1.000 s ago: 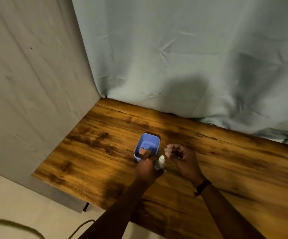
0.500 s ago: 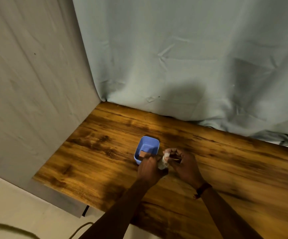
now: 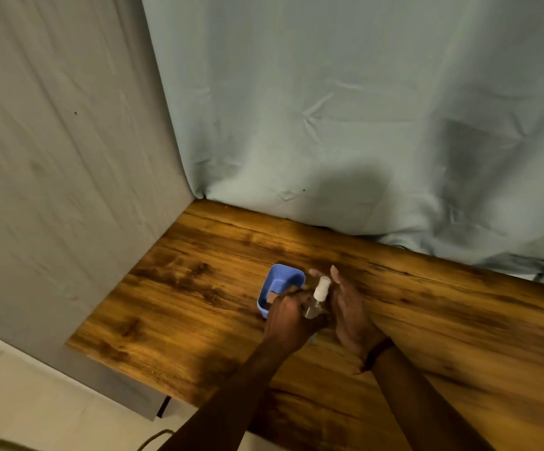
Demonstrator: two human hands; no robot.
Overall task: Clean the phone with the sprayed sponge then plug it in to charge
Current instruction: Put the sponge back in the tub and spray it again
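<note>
Two hands meet around a small spray bottle beside a blue tub.

The left hand (image 3: 288,315) is wrapped around the clear spray bottle (image 3: 316,301) – its white cap tilts up and away – while the right hand (image 3: 348,307) stands just beside it with fingers stretched out flat, gripping nothing. Touching the left hand's knuckles sits a blue plastic tub (image 3: 282,288) with a brown sponge (image 3: 271,298) in its near end, on the wooden tabletop (image 3: 443,320) – pale cloth (image 3: 329,109) hangs behind.

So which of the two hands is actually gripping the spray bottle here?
The left hand: its fingers wrap the clear spray bottle beside the blue tub. The right hand is open, fingers extended beside the bottle's white cap.
</note>
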